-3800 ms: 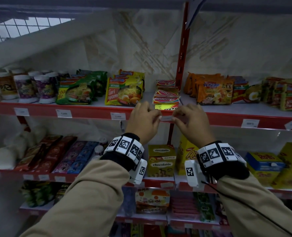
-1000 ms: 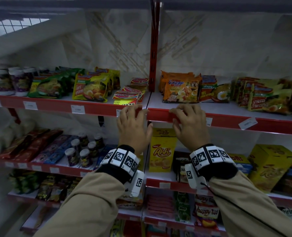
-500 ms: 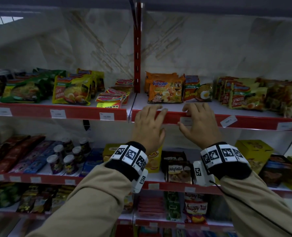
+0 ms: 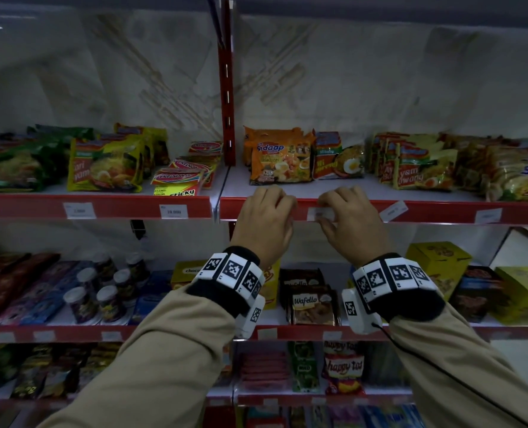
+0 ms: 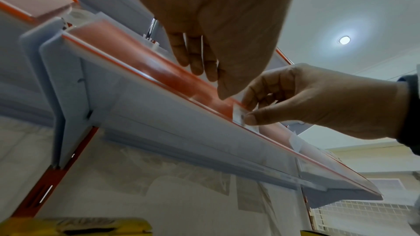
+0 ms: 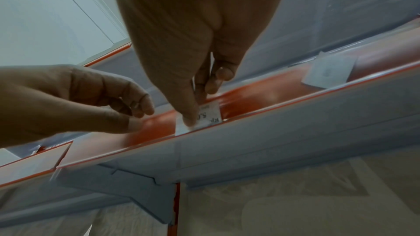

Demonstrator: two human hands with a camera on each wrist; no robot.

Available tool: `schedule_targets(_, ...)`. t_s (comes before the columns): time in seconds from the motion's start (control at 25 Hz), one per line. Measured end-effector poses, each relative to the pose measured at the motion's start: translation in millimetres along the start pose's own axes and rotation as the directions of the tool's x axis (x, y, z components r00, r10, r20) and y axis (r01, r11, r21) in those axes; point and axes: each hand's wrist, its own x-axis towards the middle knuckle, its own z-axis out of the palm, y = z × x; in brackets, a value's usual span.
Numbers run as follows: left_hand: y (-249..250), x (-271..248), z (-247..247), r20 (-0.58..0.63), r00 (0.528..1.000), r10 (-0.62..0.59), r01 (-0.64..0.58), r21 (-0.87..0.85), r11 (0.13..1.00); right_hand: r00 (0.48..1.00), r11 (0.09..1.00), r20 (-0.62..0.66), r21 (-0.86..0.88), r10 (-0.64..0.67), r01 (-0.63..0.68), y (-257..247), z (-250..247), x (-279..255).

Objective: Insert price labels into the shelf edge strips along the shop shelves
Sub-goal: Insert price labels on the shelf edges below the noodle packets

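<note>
A small white price label (image 4: 321, 214) sits against the red shelf edge strip (image 4: 435, 216) of the noodle shelf. My right hand (image 4: 344, 211) pinches it between thumb and fingers. In the right wrist view the thumb covers part of the printed label (image 6: 210, 114), whose lower edge meets the strip (image 6: 272, 94). Just left of the label, my left hand (image 4: 268, 211) has its fingers curled over the strip's top edge. Its thumb (image 5: 223, 94) presses the strip's front (image 5: 181, 78).
A crooked label (image 4: 393, 210) and a straight one (image 4: 488, 216) sit further right in the same strip. The left bay's strip carries two labels (image 4: 173, 211). Noodle packs (image 4: 279, 159) stand just behind the hands. A red upright (image 4: 227, 88) divides the bays.
Half a second ago both hands lay with fingers stretched over the shelf edge. Now the fingers are curled, and the right hand pinches the label at the strip. The view has shifted right.
</note>
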Motion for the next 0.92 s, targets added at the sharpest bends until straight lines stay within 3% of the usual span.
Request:
schedule_targets(0.24,0.9,-1.4,-1.5,0.031,0.999,-0.008,0.009,-0.03,1.0,0.994,0.998,0.106,-0.066,0.0,0.007,-2.8,-1.6,5.8)
schedule_targets(0.4,-0.9,-1.1,-0.8,0.02,0.999,-0.028,0.029,-0.086,0.996,0.995,0.979,0.071,0.186,0.068,-0.08,-1.7,-7.5,15.4)
schedule_targets(0.56,-3.6,1.2,2.1,-0.007,0.996,-0.09,0.087,-0.188,0.978,0.967,0.821,-0.036,0.537,0.251,-0.193,-2.8,-11.3,16.3)
schedule_targets(0.76,-3.9,3.1,6.5,-0.039,0.983,-0.179,0.159,-0.305,0.939,0.942,0.58,0.052,0.776,0.331,-0.247,-16.0,-4.1,11.9)
schedule_targets(0.84,-5.0,4.1,7.8,-0.052,0.982,-0.18,0.155,-0.307,0.939,0.947,0.556,0.069,0.796,0.313,-0.241,-21.5,-0.1,10.6)
schedule_targets(0.92,-6.4,3.7,9.2,-0.065,0.984,-0.166,0.14,-0.295,0.945,0.953,0.608,0.05,0.76,0.299,-0.23,-23.9,1.7,9.6)
